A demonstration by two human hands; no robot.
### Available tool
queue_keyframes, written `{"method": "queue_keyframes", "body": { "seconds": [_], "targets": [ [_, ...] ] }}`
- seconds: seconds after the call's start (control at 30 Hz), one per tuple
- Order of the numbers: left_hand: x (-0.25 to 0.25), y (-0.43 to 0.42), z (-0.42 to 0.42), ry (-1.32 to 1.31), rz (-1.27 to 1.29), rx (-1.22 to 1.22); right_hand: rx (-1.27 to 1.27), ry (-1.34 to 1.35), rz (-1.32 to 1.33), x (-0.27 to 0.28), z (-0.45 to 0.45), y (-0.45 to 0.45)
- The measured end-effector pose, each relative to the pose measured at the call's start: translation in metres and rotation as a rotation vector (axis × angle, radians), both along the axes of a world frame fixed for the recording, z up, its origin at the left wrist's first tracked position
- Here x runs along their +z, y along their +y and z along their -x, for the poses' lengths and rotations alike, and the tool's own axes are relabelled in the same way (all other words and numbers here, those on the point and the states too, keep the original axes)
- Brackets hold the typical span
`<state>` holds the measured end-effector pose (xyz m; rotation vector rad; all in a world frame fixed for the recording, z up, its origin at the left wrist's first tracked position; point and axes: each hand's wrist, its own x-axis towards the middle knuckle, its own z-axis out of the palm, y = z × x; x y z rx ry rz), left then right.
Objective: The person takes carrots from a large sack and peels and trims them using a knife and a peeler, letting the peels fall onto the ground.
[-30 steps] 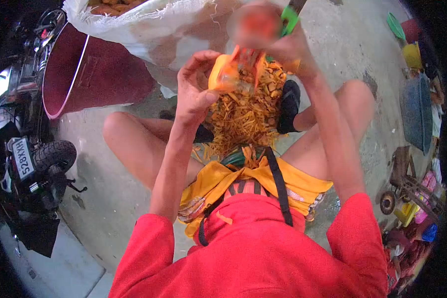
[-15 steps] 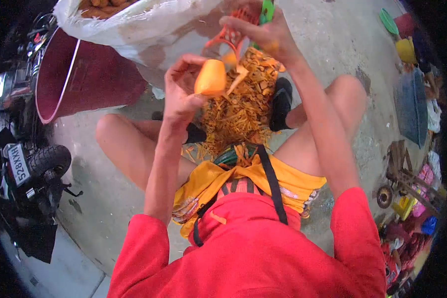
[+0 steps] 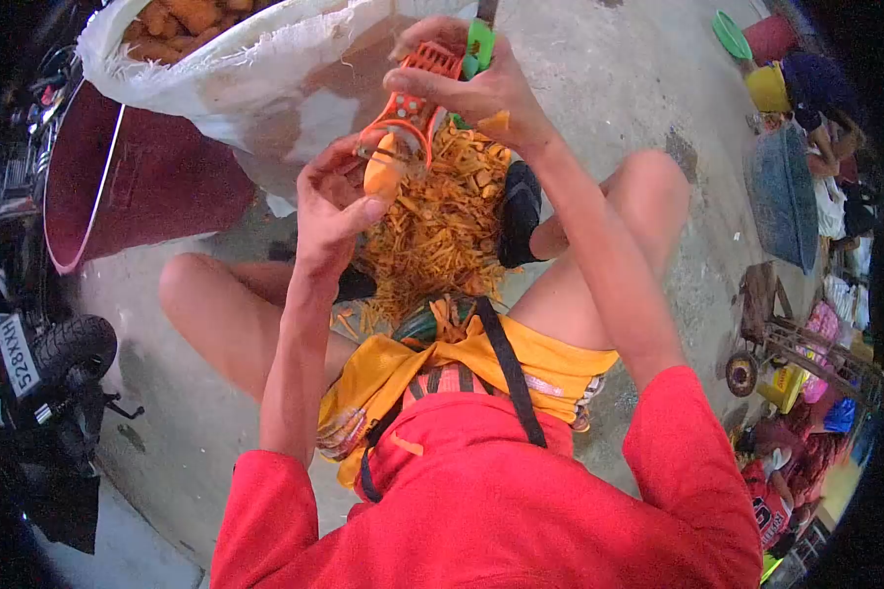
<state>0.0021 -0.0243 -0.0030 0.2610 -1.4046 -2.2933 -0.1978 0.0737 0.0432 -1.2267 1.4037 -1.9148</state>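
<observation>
My left hand [image 3: 326, 211] is closed round a peeled orange carrot [image 3: 381, 175], its fingers behind it and the thumb at its lower end. In my right hand [image 3: 496, 98] is an orange plastic peeler [image 3: 413, 110], its forked head lying against the top of the carrot. The same hand also keeps a green-handled knife [image 3: 479, 44], whose blade points up and away. A scrap of peel [image 3: 496, 122] clings near my right wrist. Below both hands, a heap of orange peelings [image 3: 437, 231] lies between my feet.
A white woven sack [image 3: 255, 79] of unpeeled carrots [image 3: 192, 15] stands ahead, beside a dark red tub [image 3: 142, 177]. A parked motorcycle [image 3: 44, 363] is at left. Along the right are a grey-blue basin [image 3: 781, 196], another person [image 3: 825, 98] and a wooden cart [image 3: 805, 339].
The peeler has come down from above onto the carrot, which is turned more upright. The strip of peel hanging near the peeler is gone. The view has shifted slightly.
</observation>
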Motion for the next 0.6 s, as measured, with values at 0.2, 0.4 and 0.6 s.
{"method": "queue_keyframes", "body": {
  "seconds": [0.2,0.4,0.6],
  "targets": [
    [-0.003,-0.014,-0.013,0.032,0.187,-0.011,-0.055,-0.025,-0.075,-0.039,0.047,-0.005],
    [-0.005,-0.017,-0.008,-0.020,0.148,0.131,-0.070,0.426,-0.473,-0.014,0.021,0.021],
    [-0.015,-0.010,-0.006,-0.040,0.075,0.164,0.079,0.636,-0.496,-0.041,-0.015,0.023]
  ]
}}
